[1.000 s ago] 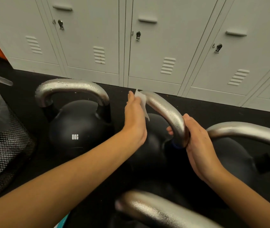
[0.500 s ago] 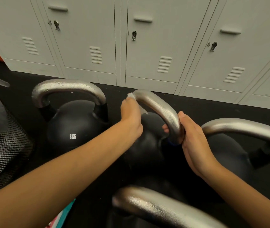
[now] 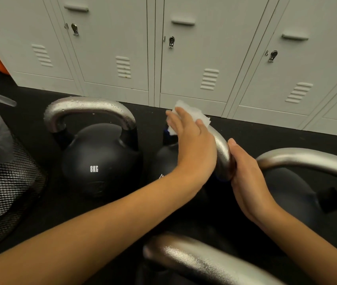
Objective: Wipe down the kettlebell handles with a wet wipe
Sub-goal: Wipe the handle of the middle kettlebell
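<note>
White wet wipe (image 3: 192,116) under flat left hand (image 3: 192,145); right hand (image 3: 243,171) gripping handle (image 3: 222,155).

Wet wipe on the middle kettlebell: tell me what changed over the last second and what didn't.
The left hand carried the wet wipe from the handle's near side up over its top, fingers now laid flat on it. The right hand still grips the handle's right leg; the 8KG kettlebell stays put.

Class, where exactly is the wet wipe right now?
In the head view, centre: the wet wipe lies under the left hand atop the middle kettlebell's handle, before the lockers.
</note>
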A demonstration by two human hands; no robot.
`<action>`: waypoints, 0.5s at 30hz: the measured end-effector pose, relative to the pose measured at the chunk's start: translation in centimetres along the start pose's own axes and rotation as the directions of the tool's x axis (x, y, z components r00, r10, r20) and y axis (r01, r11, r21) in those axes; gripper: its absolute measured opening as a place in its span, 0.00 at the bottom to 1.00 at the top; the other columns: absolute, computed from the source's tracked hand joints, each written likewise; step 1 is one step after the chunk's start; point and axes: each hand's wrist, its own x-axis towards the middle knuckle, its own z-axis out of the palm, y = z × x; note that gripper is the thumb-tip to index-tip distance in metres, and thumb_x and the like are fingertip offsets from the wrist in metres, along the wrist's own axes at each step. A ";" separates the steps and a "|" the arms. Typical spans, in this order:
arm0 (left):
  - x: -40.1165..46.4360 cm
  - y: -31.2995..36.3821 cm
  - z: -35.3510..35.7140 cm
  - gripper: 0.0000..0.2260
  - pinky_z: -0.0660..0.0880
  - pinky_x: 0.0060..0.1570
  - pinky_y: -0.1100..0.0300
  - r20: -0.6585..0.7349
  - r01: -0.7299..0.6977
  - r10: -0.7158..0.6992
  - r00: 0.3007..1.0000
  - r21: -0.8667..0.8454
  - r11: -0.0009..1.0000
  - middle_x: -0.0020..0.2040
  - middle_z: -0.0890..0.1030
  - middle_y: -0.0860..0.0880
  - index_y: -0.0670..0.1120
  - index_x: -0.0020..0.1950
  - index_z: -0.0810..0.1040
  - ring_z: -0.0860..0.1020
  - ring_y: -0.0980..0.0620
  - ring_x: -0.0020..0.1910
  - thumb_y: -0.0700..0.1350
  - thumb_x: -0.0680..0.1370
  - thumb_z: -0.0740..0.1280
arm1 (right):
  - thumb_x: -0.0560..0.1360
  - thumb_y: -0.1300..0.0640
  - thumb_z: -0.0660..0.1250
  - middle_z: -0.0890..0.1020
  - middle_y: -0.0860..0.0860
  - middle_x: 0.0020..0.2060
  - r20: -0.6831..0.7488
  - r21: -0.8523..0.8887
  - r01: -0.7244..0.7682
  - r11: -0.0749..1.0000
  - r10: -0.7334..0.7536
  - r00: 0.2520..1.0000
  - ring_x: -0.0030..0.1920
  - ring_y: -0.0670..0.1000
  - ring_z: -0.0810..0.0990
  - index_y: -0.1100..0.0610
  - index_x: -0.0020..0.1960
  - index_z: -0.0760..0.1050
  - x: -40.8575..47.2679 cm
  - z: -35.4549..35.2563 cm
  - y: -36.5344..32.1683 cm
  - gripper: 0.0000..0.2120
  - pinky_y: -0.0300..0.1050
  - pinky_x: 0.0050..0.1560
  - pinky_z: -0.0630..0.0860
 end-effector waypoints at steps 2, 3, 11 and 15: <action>0.9 -0.2 -0.5 0.21 0.42 0.76 0.57 0.035 -0.132 0.128 0.991 0.163 0.978 0.80 0.44 0.52 0.44 0.79 0.51 0.38 0.55 0.77 0.42 0.85 0.49 | 0.82 0.44 0.55 0.83 0.61 0.53 -0.002 0.008 -0.011 1.000 0.011 1.000 0.57 0.60 0.81 0.57 0.58 0.81 0.0 0.1 -0.1 0.22 0.63 0.65 0.73; 1.6 -0.3 -0.8 0.20 0.42 0.77 0.55 0.050 -0.171 0.164 0.985 0.211 0.962 0.80 0.52 0.51 0.43 0.77 0.60 0.41 0.54 0.78 0.41 0.85 0.49 | 0.83 0.44 0.55 0.84 0.61 0.51 -0.006 -0.001 -0.004 1.000 0.004 1.000 0.55 0.60 0.82 0.58 0.58 0.81 0.1 0.2 -0.1 0.22 0.61 0.64 0.74; 6.4 1.9 -4.1 0.17 0.68 0.60 0.57 0.340 -0.130 -0.022 0.940 0.417 0.900 0.63 0.77 0.45 0.42 0.59 0.80 0.73 0.47 0.58 0.37 0.80 0.54 | 0.82 0.46 0.56 0.84 0.56 0.39 -0.061 -0.006 0.016 1.000 -0.016 0.998 0.43 0.50 0.81 0.57 0.53 0.81 0.2 0.3 0.0 0.19 0.46 0.51 0.73; 8.3 1.3 -5.4 0.13 0.68 0.49 0.57 0.398 -0.062 -0.123 0.909 0.420 0.906 0.52 0.77 0.43 0.41 0.55 0.79 0.72 0.46 0.50 0.44 0.79 0.57 | 0.83 0.46 0.55 0.84 0.56 0.40 -0.062 -0.025 0.024 0.999 -0.026 0.998 0.45 0.51 0.81 0.58 0.54 0.80 0.2 0.3 0.0 0.20 0.48 0.54 0.73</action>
